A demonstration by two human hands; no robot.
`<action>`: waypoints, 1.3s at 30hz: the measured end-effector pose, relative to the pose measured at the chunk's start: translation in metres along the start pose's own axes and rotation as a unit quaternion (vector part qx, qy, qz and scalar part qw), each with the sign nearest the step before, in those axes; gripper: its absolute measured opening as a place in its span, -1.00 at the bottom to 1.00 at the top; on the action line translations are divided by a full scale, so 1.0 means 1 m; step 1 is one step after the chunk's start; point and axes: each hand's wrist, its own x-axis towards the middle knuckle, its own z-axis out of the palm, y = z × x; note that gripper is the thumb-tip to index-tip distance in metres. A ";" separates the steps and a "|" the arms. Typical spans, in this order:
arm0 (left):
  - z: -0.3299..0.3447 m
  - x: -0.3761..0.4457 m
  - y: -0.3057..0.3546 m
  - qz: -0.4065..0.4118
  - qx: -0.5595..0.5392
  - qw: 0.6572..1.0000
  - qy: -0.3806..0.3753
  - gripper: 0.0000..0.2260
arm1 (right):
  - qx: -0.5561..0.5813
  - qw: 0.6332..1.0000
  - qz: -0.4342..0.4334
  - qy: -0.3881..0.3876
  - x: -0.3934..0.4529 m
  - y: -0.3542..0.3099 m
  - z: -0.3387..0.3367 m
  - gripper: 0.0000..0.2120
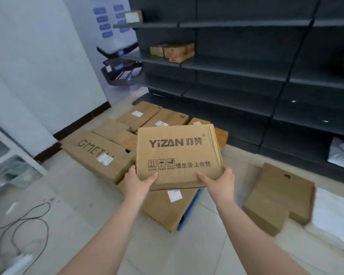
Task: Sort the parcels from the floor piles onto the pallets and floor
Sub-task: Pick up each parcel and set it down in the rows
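Observation:
I hold a flat brown cardboard parcel (178,153) printed "YiZAN" in the air in front of me. My left hand (139,183) grips its near left corner, thumb on top. My right hand (218,182) grips its near right corner the same way. Beneath and behind the parcel lies a group of brown boxes on a blue pallet (189,213): a long box marked "GMET" (99,153) at the left, a labelled box (167,207) at the front, several more boxes (147,116) towards the back.
Dark metal shelving (246,76) fills the back right, with a few small boxes (173,51) on it. A brown box (278,195) and a white parcel (334,215) lie on the floor at right. Black cables (28,225) trail at left. A white wall (38,76) stands left.

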 end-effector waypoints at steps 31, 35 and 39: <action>-0.353 0.467 -0.104 -0.048 -0.006 0.991 0.122 -0.44 | -0.018 0.988 -0.034 -0.152 0.112 -0.218 0.583 -0.25; -0.352 0.545 -0.107 -0.047 0.006 0.996 0.079 -0.43 | -0.036 0.994 -0.025 -0.104 0.145 -0.230 0.626 -0.21; -0.348 0.625 -0.104 -0.026 0.027 0.999 0.019 -0.44 | -0.028 0.999 0.002 -0.040 0.179 -0.239 0.671 -0.20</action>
